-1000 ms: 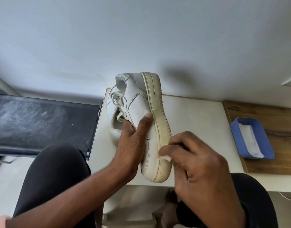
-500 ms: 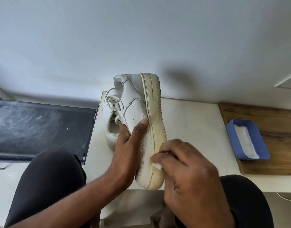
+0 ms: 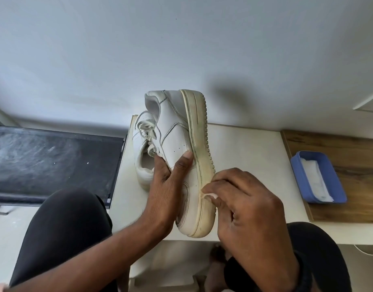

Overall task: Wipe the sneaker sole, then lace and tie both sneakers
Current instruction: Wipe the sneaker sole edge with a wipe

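Observation:
A white sneaker (image 3: 179,131) stands tipped on its side on the small white table (image 3: 244,157), its yellowed sole edge (image 3: 199,144) facing up and right. My left hand (image 3: 168,186) grips its upper, thumb on the leather side. My right hand (image 3: 242,205) pinches a small white wipe (image 3: 210,195) against the sole edge near the toe. A second white sneaker (image 3: 144,152) with loose laces lies on the table behind and left of the first, partly hidden by it and my left hand.
A blue tray (image 3: 297,163) holding white wipes sits on a wooden surface (image 3: 349,148) at the right. A black panel (image 3: 50,161) lies left of the table. My dark-trousered knees flank the table's front edge. A white wall rises behind.
My right hand with the wipe has shifted slightly along the sole edge near the toe. The left hand keeps its grip on the sneaker.

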